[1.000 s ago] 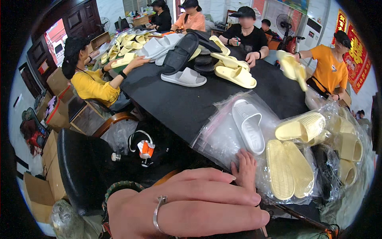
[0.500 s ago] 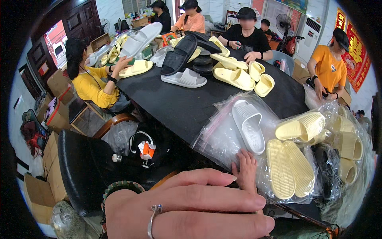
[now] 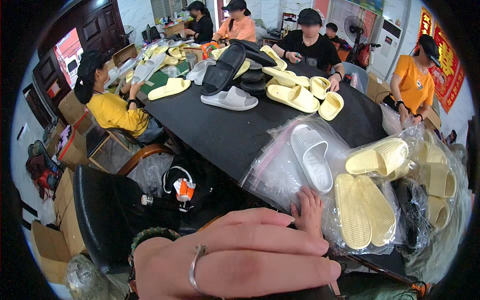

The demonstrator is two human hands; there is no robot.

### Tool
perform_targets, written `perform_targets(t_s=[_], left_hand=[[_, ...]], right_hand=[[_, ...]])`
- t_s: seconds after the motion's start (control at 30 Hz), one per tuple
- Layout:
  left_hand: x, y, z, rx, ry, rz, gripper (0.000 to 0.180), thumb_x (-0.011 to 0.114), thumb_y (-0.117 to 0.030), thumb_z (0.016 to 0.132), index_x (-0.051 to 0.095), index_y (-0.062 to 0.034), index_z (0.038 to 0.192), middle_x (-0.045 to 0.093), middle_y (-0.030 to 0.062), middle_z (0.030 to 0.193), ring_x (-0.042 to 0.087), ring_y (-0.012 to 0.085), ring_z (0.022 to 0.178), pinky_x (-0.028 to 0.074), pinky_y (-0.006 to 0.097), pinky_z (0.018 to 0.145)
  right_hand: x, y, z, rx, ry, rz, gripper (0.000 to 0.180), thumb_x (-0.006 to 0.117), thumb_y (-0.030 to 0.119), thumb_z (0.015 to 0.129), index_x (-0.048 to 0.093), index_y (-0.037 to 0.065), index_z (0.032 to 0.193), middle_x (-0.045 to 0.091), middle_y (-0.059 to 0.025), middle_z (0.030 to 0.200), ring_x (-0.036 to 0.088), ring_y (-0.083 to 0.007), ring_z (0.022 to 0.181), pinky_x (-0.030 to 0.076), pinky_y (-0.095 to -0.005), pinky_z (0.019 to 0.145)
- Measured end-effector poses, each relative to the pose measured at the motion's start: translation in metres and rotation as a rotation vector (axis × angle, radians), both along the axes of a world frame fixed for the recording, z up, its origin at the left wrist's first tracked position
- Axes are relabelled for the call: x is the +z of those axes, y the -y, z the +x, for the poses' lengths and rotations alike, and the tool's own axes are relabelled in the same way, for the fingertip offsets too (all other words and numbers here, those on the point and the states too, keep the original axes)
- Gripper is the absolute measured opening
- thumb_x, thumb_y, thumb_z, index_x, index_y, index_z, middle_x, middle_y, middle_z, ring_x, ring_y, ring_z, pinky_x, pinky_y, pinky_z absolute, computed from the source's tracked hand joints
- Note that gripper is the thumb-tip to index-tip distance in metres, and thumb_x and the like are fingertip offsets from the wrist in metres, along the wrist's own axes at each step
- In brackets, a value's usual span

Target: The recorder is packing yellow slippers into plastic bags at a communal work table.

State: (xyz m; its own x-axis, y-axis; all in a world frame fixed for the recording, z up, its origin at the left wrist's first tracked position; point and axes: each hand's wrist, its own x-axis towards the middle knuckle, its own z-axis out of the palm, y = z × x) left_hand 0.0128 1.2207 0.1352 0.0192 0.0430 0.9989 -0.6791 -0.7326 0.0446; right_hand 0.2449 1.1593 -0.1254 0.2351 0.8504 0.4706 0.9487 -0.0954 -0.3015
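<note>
Bottom centre I see my left hand [image 3: 235, 260], my right hand [image 3: 309, 214] just above on bagged slippers [image 3: 365, 210] at right, the table [image 3: 220, 130] behind.

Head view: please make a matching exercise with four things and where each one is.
Things:
1. white slipper
2. left hand
3. right hand
4. black slipper

Places:
A. leaning on a pile at the far end of the black table
B. inside a clear plastic bag
C. closest to the camera, with a ring
D. fingers on the bag's near edge

Pairs: 1-B, 2-C, 3-D, 4-A
</note>
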Motion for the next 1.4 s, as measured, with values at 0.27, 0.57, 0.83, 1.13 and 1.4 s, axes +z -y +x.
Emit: perform_targets(t_s=[0.27,0.57,0.83,1.13,1.4], left_hand=[[0.026,-0.006,-0.044,-0.098,-0.761,-0.194,0.022,0.06,-0.02,0.098,0.069,-0.0036,0.109,0.066,0.0246,0.122,0.067,0.0391,0.109,0.048,0.052,0.098],[0.005,-0.001,-0.038,-0.049,-0.71,-0.325,0.041,0.076,-0.029,0.088,0.061,-0.0004,0.113,0.066,0.032,0.116,0.067,0.043,0.107,0.048,0.057,0.099],[-0.013,-0.013,-0.029,0.034,-0.6,-0.281,0.052,0.081,-0.027,0.083,0.054,0.0037,0.115,0.068,0.0306,0.105,0.07,0.0395,0.095,0.053,0.053,0.092],[-0.011,-0.007,-0.034,0.076,-0.632,-0.359,0.041,0.075,-0.025,0.089,0.054,-0.0037,0.116,0.068,0.0298,0.108,0.07,0.039,0.097,0.05,0.055,0.095],[0.004,-0.011,-0.046,0.008,-0.796,-0.351,0.033,0.069,-0.026,0.093,0.054,-0.0053,0.114,0.067,0.0299,0.113,0.068,0.0415,0.103,0.047,0.058,0.099]], right_hand=[[0.004,-0.006,-0.004,0.043,0.002,0.01,0.043,0.072,0.018,0.085,0.057,0.003,0.123,0.056,-0.0162,0.135,0.05,-0.038,0.126,0.037,-0.05,0.105],[0.005,-0.007,-0.004,0.038,0.018,0.014,0.043,0.072,0.018,0.085,0.057,0.004,0.122,0.056,-0.0158,0.135,0.05,-0.0371,0.126,0.038,-0.0489,0.105],[-0.001,-0.005,-0.001,0.024,-0.008,-0.003,0.043,0.072,0.019,0.086,0.058,0.004,0.124,0.055,-0.0161,0.137,0.048,-0.0373,0.128,0.037,-0.049,0.106],[0.002,-0.005,-0.003,0.004,-0.01,-0.019,0.042,0.072,0.019,0.086,0.058,0.004,0.123,0.055,-0.016,0.138,0.049,-0.0374,0.128,0.037,-0.0492,0.107],[0.002,-0.003,-0.004,0.0,-0.004,-0.031,0.042,0.072,0.02,0.086,0.058,0.003,0.122,0.055,-0.0156,0.137,0.049,-0.0368,0.128,0.037,-0.0488,0.107]])
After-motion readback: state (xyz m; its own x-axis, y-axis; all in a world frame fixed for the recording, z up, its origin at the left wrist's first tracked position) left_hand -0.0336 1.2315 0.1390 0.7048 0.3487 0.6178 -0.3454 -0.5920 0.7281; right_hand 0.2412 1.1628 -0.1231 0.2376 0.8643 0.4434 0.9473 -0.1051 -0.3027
